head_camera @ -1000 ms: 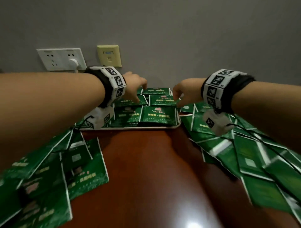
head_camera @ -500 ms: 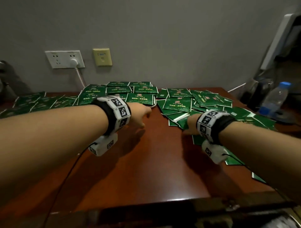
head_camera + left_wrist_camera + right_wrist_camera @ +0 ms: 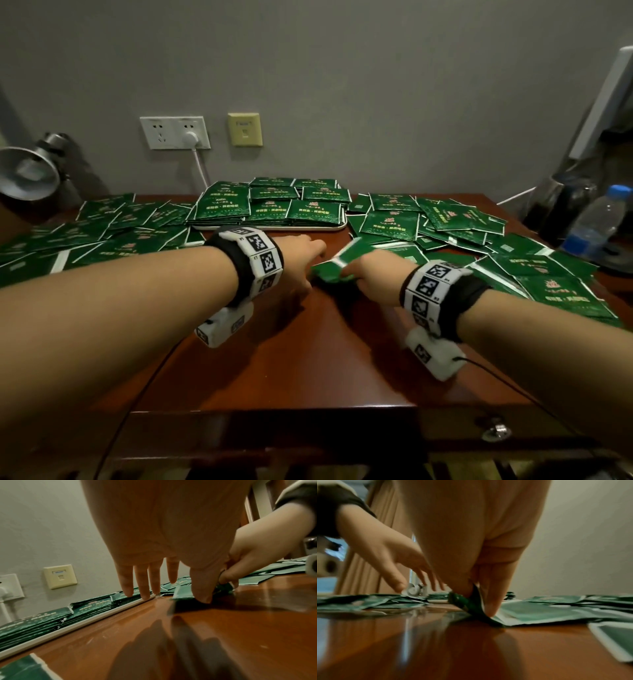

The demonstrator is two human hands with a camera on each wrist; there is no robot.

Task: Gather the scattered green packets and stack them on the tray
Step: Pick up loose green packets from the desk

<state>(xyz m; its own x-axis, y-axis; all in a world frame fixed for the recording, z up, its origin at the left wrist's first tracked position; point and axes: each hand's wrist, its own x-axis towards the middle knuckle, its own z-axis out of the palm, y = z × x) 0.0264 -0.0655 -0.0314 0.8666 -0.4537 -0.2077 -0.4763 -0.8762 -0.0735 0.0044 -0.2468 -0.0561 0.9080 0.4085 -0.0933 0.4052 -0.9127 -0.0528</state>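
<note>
Grey wall with a socket plate [image 3: 175,132] backs a red-brown counter [image 3: 291,359] strewn with green packets. At twelve o'clock from the person sits the tray [image 3: 274,229], white-rimmed and already carrying several low stacks of packets [image 3: 274,202]. Loose packets spread out at nine o'clock [image 3: 102,233] and more thickly at two to three o'clock [image 3: 479,246]; a water bottle [image 3: 596,219] stands at the far three o'clock edge, a metal lamp [image 3: 27,171] at ten.

The step in hand looks like a pickup from the right-hand scatter. The right hand [image 3: 373,274] pinches one packet [image 3: 334,269] between thumb and fingers, its near edge lifted and bent while the rest meets the wood; the right wrist view shows that packet [image 3: 471,604] crumpled upward between the fingertips. The left hand [image 3: 298,263] is just beside it, fingers [image 3: 142,582] straight and spread; its thumb reaches down to the same packet, though whether it presses or merely grazes I cannot tell.

Most of the job remains, judging by how many packets lie off the tray. Next, I would judge, the packet needs lifting clear, flattening, then carrying towards twelve o'clock and squaring onto a stack without nudging the piles over the shallow rim
</note>
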